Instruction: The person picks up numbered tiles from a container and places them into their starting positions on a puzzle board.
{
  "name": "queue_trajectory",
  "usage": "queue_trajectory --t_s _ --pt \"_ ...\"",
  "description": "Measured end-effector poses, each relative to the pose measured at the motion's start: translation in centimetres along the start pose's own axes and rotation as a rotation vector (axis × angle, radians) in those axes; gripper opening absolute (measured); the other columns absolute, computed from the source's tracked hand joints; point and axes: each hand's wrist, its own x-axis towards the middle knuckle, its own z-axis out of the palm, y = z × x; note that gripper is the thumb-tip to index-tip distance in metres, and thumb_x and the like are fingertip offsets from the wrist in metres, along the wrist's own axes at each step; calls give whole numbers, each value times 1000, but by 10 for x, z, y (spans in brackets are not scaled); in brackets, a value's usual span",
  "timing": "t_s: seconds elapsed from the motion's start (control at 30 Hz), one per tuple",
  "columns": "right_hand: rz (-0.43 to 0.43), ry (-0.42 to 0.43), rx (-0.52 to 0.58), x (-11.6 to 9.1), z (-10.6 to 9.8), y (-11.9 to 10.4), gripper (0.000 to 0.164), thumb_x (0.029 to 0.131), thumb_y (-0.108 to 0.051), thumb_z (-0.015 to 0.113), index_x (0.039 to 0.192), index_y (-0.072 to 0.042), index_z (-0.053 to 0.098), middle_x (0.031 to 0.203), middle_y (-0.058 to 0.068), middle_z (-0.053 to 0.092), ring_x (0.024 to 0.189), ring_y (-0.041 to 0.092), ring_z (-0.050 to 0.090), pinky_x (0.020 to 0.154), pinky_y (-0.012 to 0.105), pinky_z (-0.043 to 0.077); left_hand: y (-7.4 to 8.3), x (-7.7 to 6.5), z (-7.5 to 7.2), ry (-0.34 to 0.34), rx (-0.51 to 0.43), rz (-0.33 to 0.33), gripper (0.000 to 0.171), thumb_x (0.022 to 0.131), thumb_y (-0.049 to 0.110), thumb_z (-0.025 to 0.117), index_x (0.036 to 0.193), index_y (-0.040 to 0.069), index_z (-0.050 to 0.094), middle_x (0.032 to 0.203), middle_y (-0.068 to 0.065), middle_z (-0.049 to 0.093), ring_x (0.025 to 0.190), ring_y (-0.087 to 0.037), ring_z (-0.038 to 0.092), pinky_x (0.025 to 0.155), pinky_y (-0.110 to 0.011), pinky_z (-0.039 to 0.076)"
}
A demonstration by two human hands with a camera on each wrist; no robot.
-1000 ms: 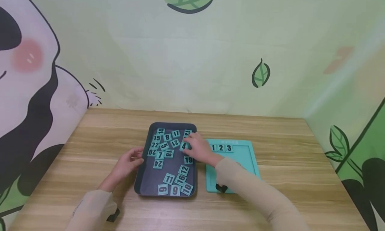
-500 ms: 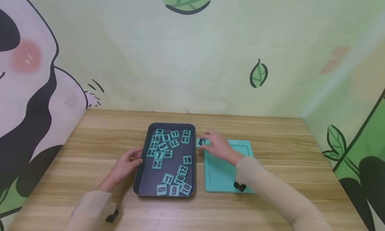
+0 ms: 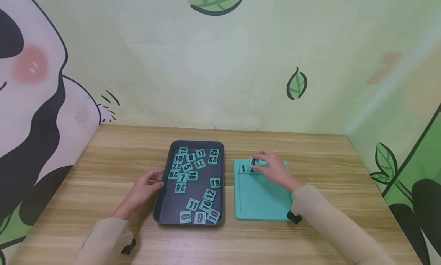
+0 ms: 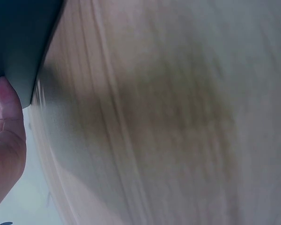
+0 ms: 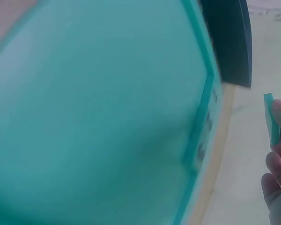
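My right hand (image 3: 275,171) pinches a small number tile (image 3: 253,161) marked 4 between thumb and fingers, over the top row of a turquoise frame board (image 3: 263,200). Edge-on, the same tile (image 5: 271,119) shows in the right wrist view. Tile 1 (image 3: 242,169) lies in the board's upper left corner, with tile 2 (image 3: 252,170) partly covered beside it; my hand hides what lies further along that row. At the left rim of a dark tray (image 3: 169,211), my left hand (image 3: 142,189) rests with relaxed fingers, and its thumb (image 4: 9,101) touches the tray's outer wall.
Inside the tray lie several more number tiles, among them 19 (image 3: 215,183), 5 (image 3: 187,167) and 11 (image 3: 193,204). Tray and board stand side by side on a wooden table (image 3: 320,161), with a narrow gap between. A printed wall sheet (image 3: 213,73) rises behind.
My right hand has lifted tile 4 out of the tray and carried it rightward over the board's top row. My left hand has stayed at the tray's edge.
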Motion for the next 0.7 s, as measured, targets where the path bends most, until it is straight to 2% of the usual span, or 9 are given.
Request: queue_trajectory --t_s 0.2,0.4,0.7 --pt "69 0 10 -13 -9 22 35 79 -15 64 110 -1 59 113 18 53 103 33 50 85 47 44 0 0 0 2 0 7 44 87 4 48 129 4 40 109 -19 47 103 -31 52 77 -34 51" --pt "147 -26 -18 -22 -15 38 37 80 -17 62 114 -3 57 124 22 46 115 39 41 94 53 35 -1 0 0 5 7 8 44 86 5 49 129 5 40 110 -19 48 104 -32 52 78 -35 51" --pt "113 -10 -109 -27 -10 55 34 78 -15 64 109 -3 60 113 19 54 107 36 47 91 52 38 -1 0 0 4 24 -10 43 87 6 48 130 7 40 110 -18 48 104 -32 51 79 -36 51"
